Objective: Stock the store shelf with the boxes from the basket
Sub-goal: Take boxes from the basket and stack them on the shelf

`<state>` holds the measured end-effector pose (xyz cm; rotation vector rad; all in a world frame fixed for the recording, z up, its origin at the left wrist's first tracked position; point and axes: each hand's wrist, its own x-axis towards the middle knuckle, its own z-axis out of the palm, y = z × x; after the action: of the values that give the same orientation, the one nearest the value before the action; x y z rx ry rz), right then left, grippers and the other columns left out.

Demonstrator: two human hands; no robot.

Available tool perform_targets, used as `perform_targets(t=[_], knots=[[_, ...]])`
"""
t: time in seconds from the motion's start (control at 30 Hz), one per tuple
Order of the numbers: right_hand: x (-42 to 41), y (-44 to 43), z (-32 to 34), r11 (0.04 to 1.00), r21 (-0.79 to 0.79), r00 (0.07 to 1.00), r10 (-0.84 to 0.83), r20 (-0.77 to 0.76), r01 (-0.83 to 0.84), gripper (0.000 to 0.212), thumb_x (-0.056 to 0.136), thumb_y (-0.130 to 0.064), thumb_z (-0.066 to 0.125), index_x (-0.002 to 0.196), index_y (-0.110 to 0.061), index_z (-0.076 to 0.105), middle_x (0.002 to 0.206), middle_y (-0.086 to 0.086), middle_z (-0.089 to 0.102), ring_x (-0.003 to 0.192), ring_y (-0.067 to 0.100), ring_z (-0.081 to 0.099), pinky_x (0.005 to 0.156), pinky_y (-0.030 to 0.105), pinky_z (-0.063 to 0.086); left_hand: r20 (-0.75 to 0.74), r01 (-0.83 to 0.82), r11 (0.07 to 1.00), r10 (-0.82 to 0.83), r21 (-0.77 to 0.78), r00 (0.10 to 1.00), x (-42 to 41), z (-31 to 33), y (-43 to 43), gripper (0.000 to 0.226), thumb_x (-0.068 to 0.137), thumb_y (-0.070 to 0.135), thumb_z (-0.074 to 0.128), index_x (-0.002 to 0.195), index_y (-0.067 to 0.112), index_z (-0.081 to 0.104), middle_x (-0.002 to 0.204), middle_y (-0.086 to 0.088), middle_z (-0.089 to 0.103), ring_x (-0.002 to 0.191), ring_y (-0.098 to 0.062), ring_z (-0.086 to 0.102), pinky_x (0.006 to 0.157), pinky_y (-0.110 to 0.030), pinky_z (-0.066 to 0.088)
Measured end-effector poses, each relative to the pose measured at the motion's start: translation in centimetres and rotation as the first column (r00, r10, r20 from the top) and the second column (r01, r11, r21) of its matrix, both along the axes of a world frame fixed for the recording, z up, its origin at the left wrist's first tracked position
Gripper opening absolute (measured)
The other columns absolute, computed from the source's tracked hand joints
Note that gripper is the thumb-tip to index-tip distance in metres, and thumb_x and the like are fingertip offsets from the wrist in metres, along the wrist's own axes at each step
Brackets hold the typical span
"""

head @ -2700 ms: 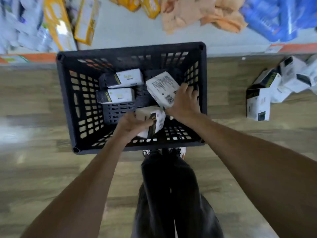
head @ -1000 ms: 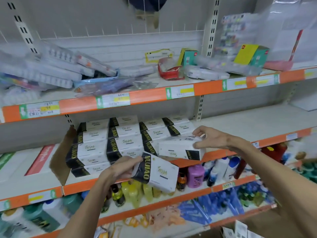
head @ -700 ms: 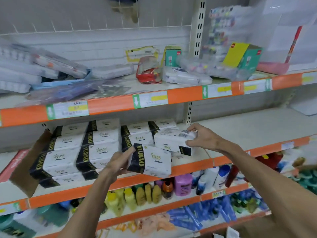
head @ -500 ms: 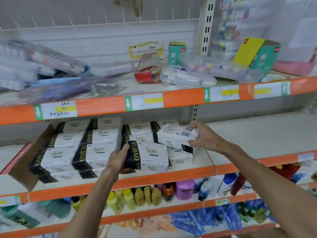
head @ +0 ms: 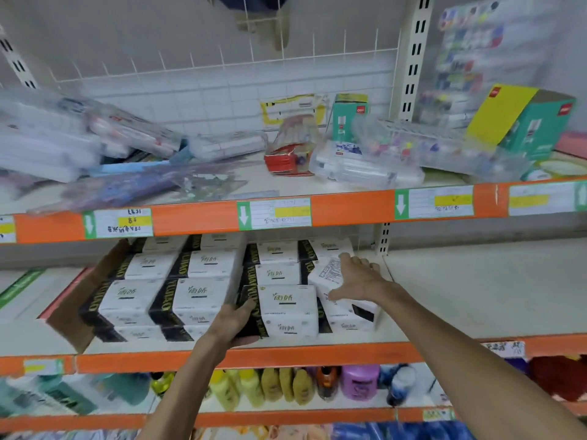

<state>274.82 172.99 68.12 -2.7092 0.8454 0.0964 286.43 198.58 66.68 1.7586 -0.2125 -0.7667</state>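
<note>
Several white-and-black boxes are stacked in rows on the middle shelf, which has an orange front edge. My left hand grips the black end of one box that sits at the front of the stack. My right hand presses on a white box with small print, tilted on top of the right-hand column. The basket is out of view.
An opened brown carton flap borders the stack on the left. To the right the shelf surface is bare. The upper shelf holds clear plastic packs and a teal-yellow box. Bottles line the shelf below.
Both hands lifted boxes from the basket to the shelf. The left box has moved in against the front of the stack. The right box has moved further back onto the right column.
</note>
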Motion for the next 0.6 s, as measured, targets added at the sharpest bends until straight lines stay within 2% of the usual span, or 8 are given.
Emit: perform_targets(t=[0.07,0.13,0.23,0.33,0.4,0.47,0.53,0.6], knots=[[0.3,0.3,-0.2,1.0,0.004,1.0,-0.005,0.016,0.005,0.087,0.069,-0.046,0.076,0.136,-0.014,0.031,0.132,0.01,0.043,0.122,0.029,0.039,0.099,0.041,0.033,-0.021,-0.04,0.999,0.04,-0.016,0.999,0.3,-0.1,-0.3,0.041,0.096,0.025,0.055,0.137,0.025,0.048,0.121,-0.005,0.06,0.104,-0.021,0.061,0.06,-0.032,0.06],[0.2,0.1,-0.1,0.999,0.05,0.996,-0.018,0.085,0.014,0.094,0.068,-0.042,0.078,0.141,-0.014,0.027,0.136,0.01,0.04,0.126,0.029,0.038,0.103,0.043,0.033,-0.047,-0.117,0.993,0.116,-0.018,0.992,0.6,0.2,-0.6,0.033,0.096,0.022,0.056,0.126,0.009,0.054,0.101,-0.009,0.061,0.089,-0.021,0.063,0.054,-0.028,0.058],[-0.6,-0.7,1.0,0.957,0.288,0.931,-0.114,0.348,0.01,0.093,0.067,-0.033,0.082,0.14,-0.015,0.029,0.131,0.003,0.045,0.122,0.024,0.044,0.102,0.039,0.038,-0.056,-0.192,0.981,0.19,-0.032,0.98,1.0,0.5,-1.1,0.021,0.095,0.02,0.058,0.107,0.003,0.056,0.085,-0.007,0.056,0.078,-0.018,0.059,0.048,-0.025,0.056],[-1.8,-1.7,2.7,0.802,0.586,0.783,-0.289,0.55,-0.115,0.066,0.071,-0.022,0.081,0.123,-0.021,0.042,0.108,-0.007,0.053,0.102,0.012,0.054,0.085,0.024,0.045,-0.077,-0.248,0.966,0.243,-0.067,0.967,1.0,0.7,-2.0,0.022,0.097,0.018,0.056,0.109,0.001,0.052,0.094,-0.01,0.053,0.084,-0.02,0.057,0.049,-0.026,0.057],[-3.0,-2.5,2.6,0.625,0.744,0.708,-0.413,0.573,-0.238,0.063,0.075,-0.011,0.077,0.124,-0.024,0.041,0.113,0.002,0.058,0.107,0.016,0.058,0.087,0.026,0.048,-0.066,-0.273,0.959,0.268,-0.074,0.961,0.8,0.5,-2.8,0.026,0.098,0.016,0.052,0.116,-0.002,0.05,0.099,-0.013,0.054,0.084,-0.022,0.058,0.049,-0.027,0.059],[-4.9,-3.3,1.6,0.459,0.839,0.712,-0.481,0.511,-0.292,0.071,0.078,-0.001,0.072,0.131,-0.027,0.033,0.125,0.006,0.055,0.116,0.019,0.058,0.086,0.026,0.052,-0.028,-0.289,0.955,0.288,-0.063,0.957,0.5,0.3,-3.4,0.029,0.099,0.01,0.047,0.125,-0.004,0.049,0.098,-0.013,0.056,0.079,-0.023,0.059,0.05,-0.028,0.059],[-7.3,-4.1,0.0,0.372,0.887,0.764,-0.477,0.435,-0.273,0.074,0.075,-0.004,0.073,0.13,-0.032,0.031,0.129,0.002,0.053,0.112,0.016,0.063,0.078,0.025,0.056,0.017,-0.295,0.954,0.296,-0.049,0.955,0.2,-0.1,-3.6,0.033,0.098,0.0,0.041,0.129,-0.005,0.047,0.093,-0.013,0.058,0.075,-0.024,0.059,0.054,-0.03,0.06],[-9.5,-5.2,-1.6,0.279,0.934,0.768,-0.54,0.344,-0.222,0.083,0.074,-0.005,0.078,0.131,-0.038,0.027,0.129,0.001,0.055,0.11,0.017,0.065,0.084,0.036,0.058,0.105,-0.293,0.956,0.291,0.001,0.951,0.2,-0.5,-3.6,0.04,0.093,-0.008,0.037,0.131,-0.003,0.047,0.085,-0.01,0.057,0.072,-0.025,0.058,0.068,-0.037,0.06]])
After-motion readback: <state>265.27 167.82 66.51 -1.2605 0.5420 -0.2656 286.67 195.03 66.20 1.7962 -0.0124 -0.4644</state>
